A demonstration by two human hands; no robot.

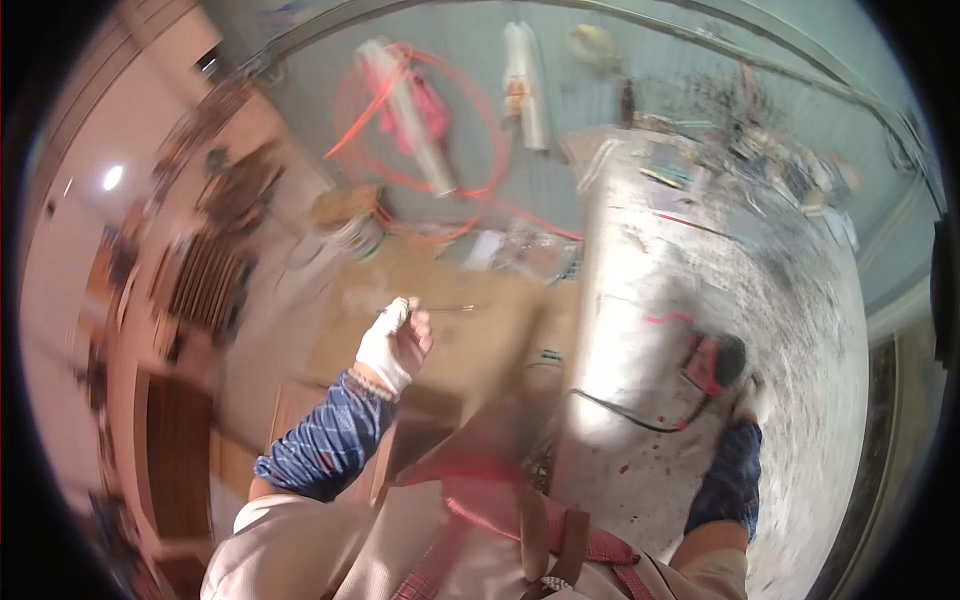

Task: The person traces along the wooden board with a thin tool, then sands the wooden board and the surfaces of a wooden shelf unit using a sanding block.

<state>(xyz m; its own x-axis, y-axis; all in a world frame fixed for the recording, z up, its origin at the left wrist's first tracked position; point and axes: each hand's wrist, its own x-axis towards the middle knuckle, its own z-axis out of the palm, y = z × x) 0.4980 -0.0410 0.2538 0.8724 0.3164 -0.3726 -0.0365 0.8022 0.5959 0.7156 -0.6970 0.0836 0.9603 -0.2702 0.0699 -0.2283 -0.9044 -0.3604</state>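
Observation:
My left hand [394, 345], in a white glove that leaves fingertips bare, is held up over a brown board. Its fingers are closed on a thin dark rod [455, 308] with a lighter tip; blur hides what kind of tool it is. On the whitish worktop [620, 240] to the right lies a red and black power tool [706, 364], its black cord [640, 424] curving to the left. My right hand [749, 399], also gloved, is right beside that tool. Its fingers are smeared and partly hidden, so whether it grips the tool is unclear.
An orange hose [500, 150] hangs coiled on the grey-green wall. The large brown board [400, 265] lies ahead of me, left of the worktop. Dark clutter [790, 165] covers the worktop's far end. Stacked brown boards [208, 280] and a bucket [357, 236] stand at the left.

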